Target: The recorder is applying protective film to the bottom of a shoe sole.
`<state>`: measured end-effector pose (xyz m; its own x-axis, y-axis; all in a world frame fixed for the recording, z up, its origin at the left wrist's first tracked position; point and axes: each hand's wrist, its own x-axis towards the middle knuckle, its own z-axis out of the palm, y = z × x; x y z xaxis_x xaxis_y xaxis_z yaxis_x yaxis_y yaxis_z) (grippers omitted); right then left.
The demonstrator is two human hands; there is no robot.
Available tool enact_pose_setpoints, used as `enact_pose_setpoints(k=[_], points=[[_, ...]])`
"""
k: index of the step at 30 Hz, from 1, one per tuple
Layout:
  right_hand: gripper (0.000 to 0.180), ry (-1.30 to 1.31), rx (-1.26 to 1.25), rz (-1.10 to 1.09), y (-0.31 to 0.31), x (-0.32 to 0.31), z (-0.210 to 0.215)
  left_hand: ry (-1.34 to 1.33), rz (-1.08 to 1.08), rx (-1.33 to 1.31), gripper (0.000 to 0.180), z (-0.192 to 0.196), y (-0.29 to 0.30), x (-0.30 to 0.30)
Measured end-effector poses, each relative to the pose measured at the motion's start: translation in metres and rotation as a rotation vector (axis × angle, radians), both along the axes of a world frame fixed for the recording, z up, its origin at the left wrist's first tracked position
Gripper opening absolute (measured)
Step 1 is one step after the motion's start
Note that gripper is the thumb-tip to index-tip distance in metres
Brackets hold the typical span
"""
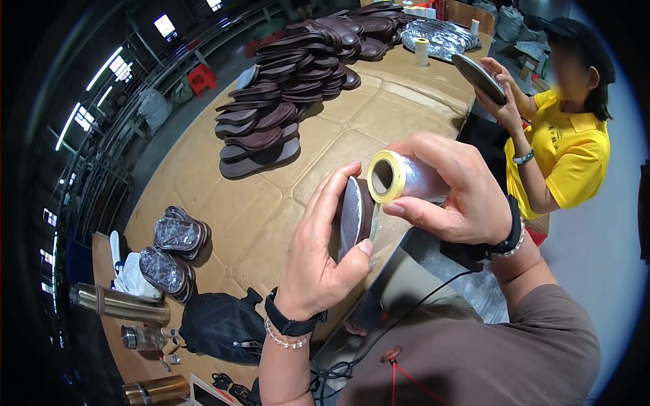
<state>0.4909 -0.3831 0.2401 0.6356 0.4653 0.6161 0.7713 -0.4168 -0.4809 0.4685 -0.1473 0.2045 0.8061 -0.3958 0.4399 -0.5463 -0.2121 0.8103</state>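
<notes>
My left hand (313, 260) is closed around a small stack of dark brown shoe soles (353, 213), held on edge above the table. White glare lies along the face of the soles. In my right hand (467, 193) is a roll of clear plastic film (421, 177) with a yellow-rimmed core, its open end turned toward the soles. The fingers curl over the top of the roll and the thumb lies under it. A narrow, shiny strip of film seems to run between roll and soles. The far side of the stack is hidden.
Loose brown soles (291, 74) are heaped on the cardboard-covered table (250, 216). Film-wrapped bundles (177, 233) sit at left, near a black bag (222, 326) and a gold flask (122, 304). A co-worker in yellow (575, 152) holds a sole bundle (479, 76) beside another film roll (422, 52).
</notes>
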Motion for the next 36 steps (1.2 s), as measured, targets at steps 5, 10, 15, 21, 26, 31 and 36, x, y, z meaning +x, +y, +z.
enact_pose_setpoints(k=[5,10,15,21,26,31,36], points=[[0.043,-0.135,0.060,-0.138,0.004,0.000,-0.007,-0.007,0.003,0.009,0.082,-0.002,0.000,-0.003],[0.043,-0.149,0.050,-0.166,0.006,0.001,-0.008,0.016,-0.001,0.007,0.084,-0.004,0.001,-0.003],[0.042,-0.137,0.037,-0.173,0.006,0.001,-0.008,0.012,0.006,0.014,0.084,-0.002,0.001,-0.003],[0.049,-0.128,0.019,-0.153,0.007,-0.009,0.000,-0.241,-0.046,0.037,0.081,-0.004,0.009,0.005],[0.052,-0.150,-0.037,-0.166,0.014,-0.022,-0.004,-0.419,0.027,0.080,0.075,-0.013,0.011,0.003],[0.053,-0.143,-0.067,-0.128,0.012,-0.029,-0.009,-0.269,0.077,-0.071,0.075,-0.027,0.003,-0.009],[0.053,-0.129,-0.138,-0.123,0.011,-0.026,-0.007,-0.296,0.250,-0.037,0.077,-0.035,-0.005,-0.014]])
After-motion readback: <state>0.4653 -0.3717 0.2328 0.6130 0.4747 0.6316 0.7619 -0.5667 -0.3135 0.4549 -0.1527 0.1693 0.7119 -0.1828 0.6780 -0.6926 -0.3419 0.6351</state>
